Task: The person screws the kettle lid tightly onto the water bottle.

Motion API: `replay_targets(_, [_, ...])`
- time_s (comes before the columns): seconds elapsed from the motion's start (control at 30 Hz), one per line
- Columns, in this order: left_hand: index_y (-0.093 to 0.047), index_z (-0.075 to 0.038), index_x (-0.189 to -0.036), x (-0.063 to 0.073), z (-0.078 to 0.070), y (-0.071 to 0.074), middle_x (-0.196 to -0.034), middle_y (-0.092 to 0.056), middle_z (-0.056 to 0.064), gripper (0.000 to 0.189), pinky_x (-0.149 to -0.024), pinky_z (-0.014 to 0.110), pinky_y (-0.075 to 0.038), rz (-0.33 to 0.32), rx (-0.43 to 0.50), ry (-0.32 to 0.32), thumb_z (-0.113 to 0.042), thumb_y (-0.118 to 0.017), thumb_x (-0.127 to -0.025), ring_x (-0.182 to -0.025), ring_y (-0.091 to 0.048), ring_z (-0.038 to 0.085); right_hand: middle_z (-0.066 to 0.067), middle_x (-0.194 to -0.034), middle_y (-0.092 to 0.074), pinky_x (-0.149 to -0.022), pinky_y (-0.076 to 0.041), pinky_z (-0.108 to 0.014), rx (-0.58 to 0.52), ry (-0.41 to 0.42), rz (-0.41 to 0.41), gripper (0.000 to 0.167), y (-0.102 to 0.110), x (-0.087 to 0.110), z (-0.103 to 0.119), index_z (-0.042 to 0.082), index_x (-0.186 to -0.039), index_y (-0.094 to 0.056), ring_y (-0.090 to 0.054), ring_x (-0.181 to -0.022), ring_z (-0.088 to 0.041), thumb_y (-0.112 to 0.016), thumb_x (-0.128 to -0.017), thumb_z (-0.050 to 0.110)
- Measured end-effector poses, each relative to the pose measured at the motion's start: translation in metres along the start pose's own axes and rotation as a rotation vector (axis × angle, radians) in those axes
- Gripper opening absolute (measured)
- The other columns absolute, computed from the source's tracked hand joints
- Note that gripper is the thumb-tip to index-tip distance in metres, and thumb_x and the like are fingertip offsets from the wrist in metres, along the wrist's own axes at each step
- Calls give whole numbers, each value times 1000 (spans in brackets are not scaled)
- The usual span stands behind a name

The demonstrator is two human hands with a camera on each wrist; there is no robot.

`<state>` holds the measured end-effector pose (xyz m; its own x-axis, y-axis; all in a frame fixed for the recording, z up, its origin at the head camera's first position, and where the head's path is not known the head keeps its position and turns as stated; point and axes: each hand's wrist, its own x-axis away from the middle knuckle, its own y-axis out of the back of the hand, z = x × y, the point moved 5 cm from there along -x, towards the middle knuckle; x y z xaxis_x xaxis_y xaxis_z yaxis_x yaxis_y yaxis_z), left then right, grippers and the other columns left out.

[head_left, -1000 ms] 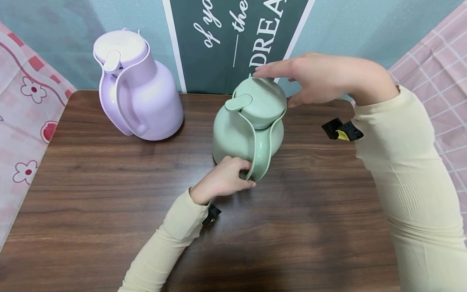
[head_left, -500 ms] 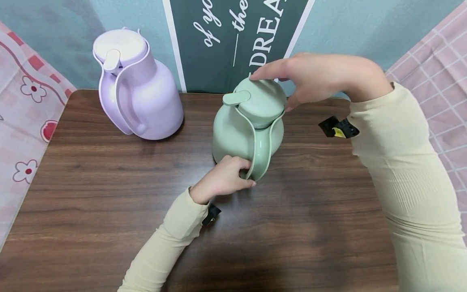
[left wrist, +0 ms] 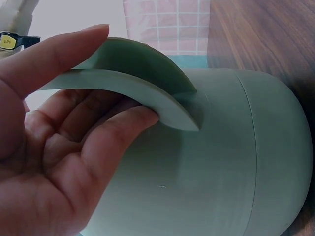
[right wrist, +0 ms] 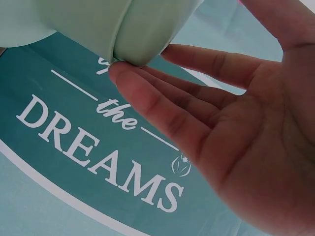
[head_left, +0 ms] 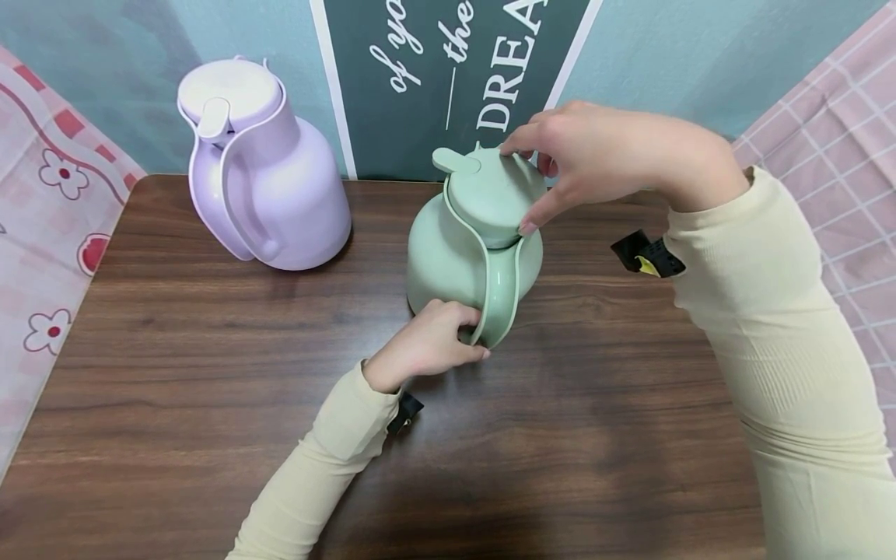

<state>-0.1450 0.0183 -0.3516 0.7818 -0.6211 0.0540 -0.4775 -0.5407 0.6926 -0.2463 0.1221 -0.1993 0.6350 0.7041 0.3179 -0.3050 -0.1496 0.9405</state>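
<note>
A mint-green thermos jug (head_left: 444, 257) stands upright at the back middle of the table. My left hand (head_left: 434, 338) grips the lower part of its handle (head_left: 501, 299), and in the left wrist view the thumb and fingers pinch the handle's curved edge (left wrist: 118, 81). On top, my right hand (head_left: 602, 155) holds the round lid (head_left: 493, 194), thumb at the near rim and fingers at the far side. The lid's lever tab (head_left: 451, 161) points to the upper left, off the line of the handle. In the right wrist view, fingertips (right wrist: 120, 73) touch the lid's edge.
A lilac thermos jug (head_left: 301, 187) stands at the back left of the wood-grain table (head_left: 210, 373). Directly behind the table hangs a blue-green cloth with lettering (head_left: 504, 62). Pink patterned cloths line the left (head_left: 63, 210) and right sides (head_left: 854, 171).
The lid has turned clockwise, its lever tab swinging from lower left to upper left. My right hand has shifted its fingers and thumb round the lid. The left hand stays put.
</note>
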Motion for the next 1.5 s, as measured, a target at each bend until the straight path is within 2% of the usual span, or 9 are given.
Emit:
replay_targets(0.07, [-56, -13, -70, 0, 0, 0, -56, -36, -7, 18, -54, 21, -32, 2, 5, -1, -18, -72, -77, -53, -34, 8, -12, -111, -53, -76, -40, -38, -8, 1, 9, 83, 0, 0, 0, 3, -130, -46, -53, -90, -25, -77, -67, 47])
replay_targets(0.2, [-57, -13, -71, 0, -1, 0, -56, -37, -8, 17, -54, 21, -31, 4, 14, 2, -17, -72, -77, -53, -34, 8, -12, -131, -43, -84, -40, -42, -50, 18, 54, 83, 0, 1, -2, 6, -138, -36, -51, -102, -28, -78, -71, 31])
replay_targets(0.3, [-56, -13, -71, 0, -1, 0, -56, -36, -8, 17, -54, 21, -31, 2, 16, 1, -16, -72, -77, -53, -34, 8, -9, -144, -29, -94, -34, -46, -78, 45, 96, 85, -1, 0, -3, 9, -142, -28, -42, -118, -30, -76, -73, 20])
replay_targets(0.43, [-55, -13, -69, 0, -1, 0, -56, -36, -8, 19, -54, 21, -31, -2, 21, 9, -16, -72, -77, -53, -34, 8, -7, -147, -25, -101, -25, -47, -86, 81, 128, 83, -2, 0, -2, 10, -143, -28, -30, -129, -29, -74, -74, 11])
replay_targets(0.57, [-55, -13, -69, 0, -1, 1, -56, -36, -7, 20, -54, 21, -31, -8, 21, 6, -16, -73, -76, -53, -34, 8, -6, -140, -36, -97, -30, -46, -104, 78, 101, 79, 0, 0, -1, 11, -139, -35, -38, -122, -27, -77, -72, 13])
replay_targets(0.8, [-53, -13, -68, 1, -1, 1, -56, -36, -8, 21, -53, 21, -30, -15, 18, 1, -16, -73, -76, -52, -34, 8, -11, -121, -48, -83, -38, -41, -49, -9, 27, 82, 1, -1, -2, 3, -130, -45, -50, -98, -27, -76, -68, 47])
replay_targets(0.93, [-53, -13, -67, 0, -2, 2, -56, -36, -7, 21, -53, 21, -30, -16, 24, 0, -16, -73, -76, -52, -34, 8, -12, -111, -51, -78, -37, -39, -28, -27, -16, 86, 0, 0, 0, 1, -126, -47, -50, -92, -26, -74, -66, 55])
replay_targets(1.23, [-53, -14, -68, 0, -1, 0, -57, -36, -8, 21, -53, 21, -31, -17, 21, -6, -17, -72, -76, -53, -34, 7, -15, -118, -50, -80, -38, -41, -27, 5, -1, 84, -1, -1, -4, -1, -130, -44, -52, -95, -27, -75, -69, 46])
replay_targets(1.5, [-53, -14, -68, 0, -1, 1, -56, -36, -8, 21, -54, 21, -31, -18, 17, -2, -17, -72, -76, -53, -35, 7, -7, -134, -42, -87, -41, -41, -116, 46, 56, 78, -2, 2, -8, 7, -136, -38, -49, -107, -27, -78, -72, 28])
